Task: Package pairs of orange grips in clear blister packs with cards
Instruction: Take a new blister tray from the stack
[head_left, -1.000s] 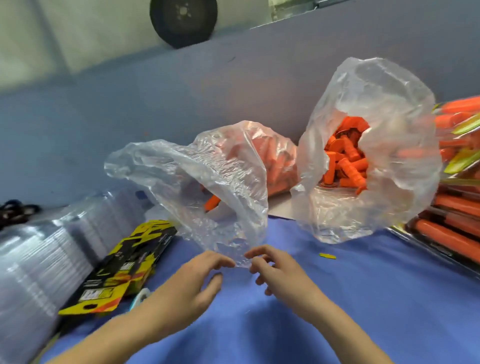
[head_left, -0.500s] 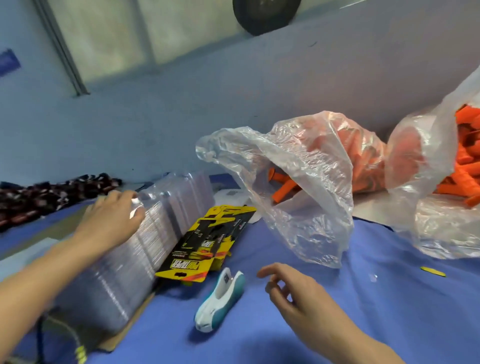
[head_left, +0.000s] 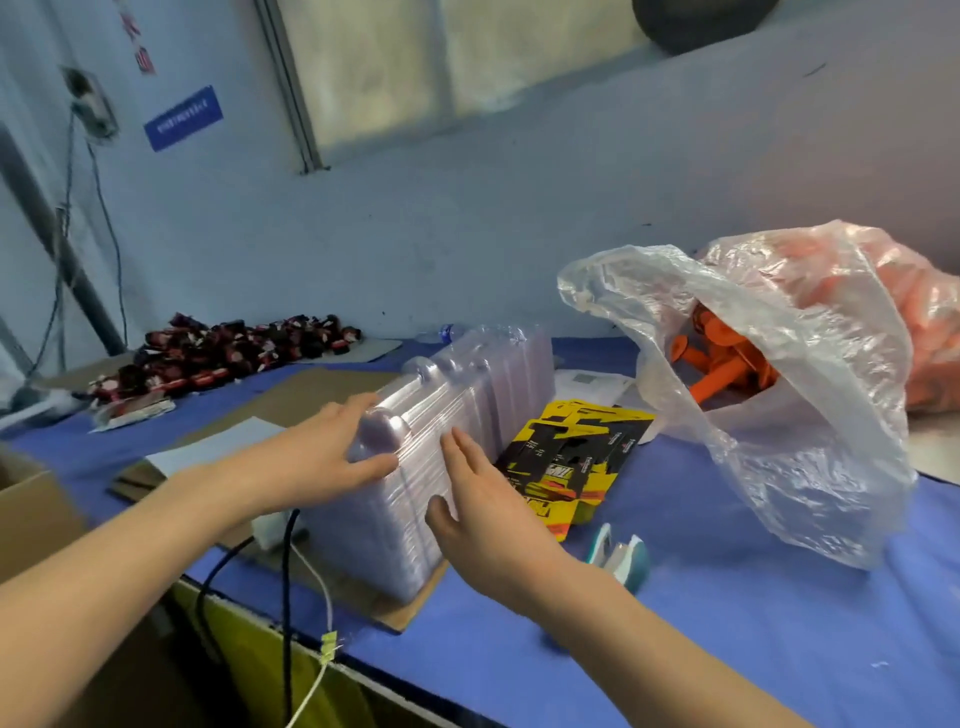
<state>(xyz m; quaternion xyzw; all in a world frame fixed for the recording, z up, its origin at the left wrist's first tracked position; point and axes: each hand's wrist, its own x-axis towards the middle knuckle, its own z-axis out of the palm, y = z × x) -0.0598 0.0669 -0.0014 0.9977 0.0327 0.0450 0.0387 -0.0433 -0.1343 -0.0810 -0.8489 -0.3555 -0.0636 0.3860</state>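
Now | left hand (head_left: 322, 452) clasps blister pack stack (head_left: 467, 395) | right hand (head_left: 488, 519) flat against it | clear bag (head_left: 810, 447) holds orange grips (head_left: 727, 364)

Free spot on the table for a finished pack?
Bare blue cloth right of the stapler, in front of the bag, down to the near edge. Crowded between stack and bag: cards lie there.

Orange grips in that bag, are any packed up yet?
No filled pack shows here. The orange grips lie loose in the clear plastic bag; the yellow-and-black cards lie unused. In hand: the left hand holds the end of the stack of clear blister packs, the right hand touches its side. Left: pull a pack, load grips, add card.
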